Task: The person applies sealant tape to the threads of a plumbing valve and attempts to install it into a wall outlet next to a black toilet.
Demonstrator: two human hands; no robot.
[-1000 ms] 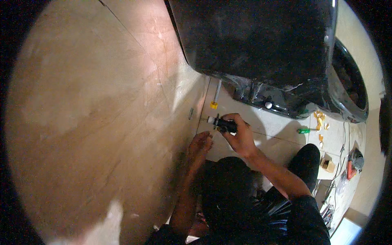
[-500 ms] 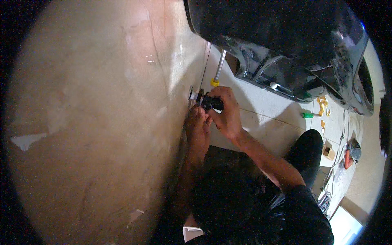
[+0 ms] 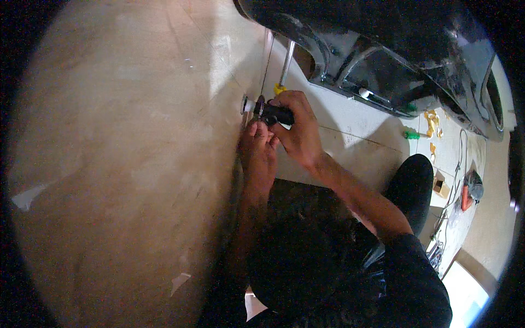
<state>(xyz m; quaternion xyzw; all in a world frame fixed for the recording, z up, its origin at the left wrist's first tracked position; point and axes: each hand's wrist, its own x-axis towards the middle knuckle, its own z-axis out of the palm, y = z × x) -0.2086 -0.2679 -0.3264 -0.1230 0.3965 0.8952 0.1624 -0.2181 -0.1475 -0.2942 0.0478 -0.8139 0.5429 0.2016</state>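
A black cylindrical fitting (image 3: 281, 114) with a ring at its left part juts out beside the wall. A white collar and a round end piece (image 3: 245, 104) sit at its wall side. My right hand (image 3: 299, 123) is wrapped round the fitting from the right, thumb below and fingers over the top. Just under it, my left hand (image 3: 259, 150) is closed with fingertips pinched together against the fitting's underside; what they hold is hidden. Beyond my hands, a long metal shaft with a yellow end (image 3: 280, 88) stands close to the fitting.
The beige wall (image 3: 126, 142) fills the left. A large glossy black moulded body (image 3: 377, 49) looms at the far right. On the white tiled floor lie a green-handled screwdriver (image 3: 411, 135), yellowish scraps (image 3: 432, 124), a small cardboard box (image 3: 439, 186), cables and a grey-and-red power tool (image 3: 474, 187).
The view has shifted a little, so my hands and the fitting appear higher and further left. Both hands keep about the same hold at the fitting.
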